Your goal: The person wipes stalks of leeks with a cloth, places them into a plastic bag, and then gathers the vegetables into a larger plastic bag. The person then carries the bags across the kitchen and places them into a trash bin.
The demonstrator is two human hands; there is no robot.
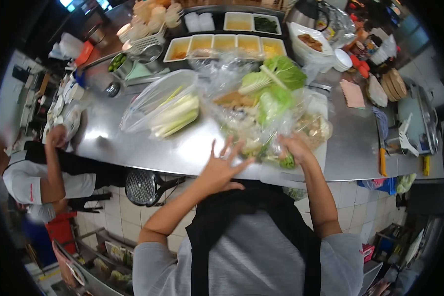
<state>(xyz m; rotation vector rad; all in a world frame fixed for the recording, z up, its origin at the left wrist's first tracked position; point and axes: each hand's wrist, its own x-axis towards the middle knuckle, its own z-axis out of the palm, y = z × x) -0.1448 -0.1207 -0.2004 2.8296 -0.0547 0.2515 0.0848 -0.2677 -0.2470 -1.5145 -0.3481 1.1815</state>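
My left hand (pixel 223 170) is open with its fingers spread, just above the front edge of the steel counter, beside a clear plastic bag (pixel 246 133) of mixed vegetables. My right hand (pixel 297 148) is closed on the plastic near the bag's right front, by a small bunch of greens (pixel 286 161). Leafy lettuce (pixel 276 101) spreads over the back of the bag. To the left lies another clear bag (pixel 143 106) holding pale green-white stalks (pixel 177 116). A clear bag of light brown food (pixel 313 128) rests on a white cutting board (pixel 319 155) at the right.
White trays of toppings (pixel 225 42) line the back of the counter. A metal pot of green limes (pixel 118 64) is at the back left. On the right are an orange-handled knife (pixel 382 160) and a pink cloth (pixel 352 93). A co-worker (pixel 44 172) stands at the left.
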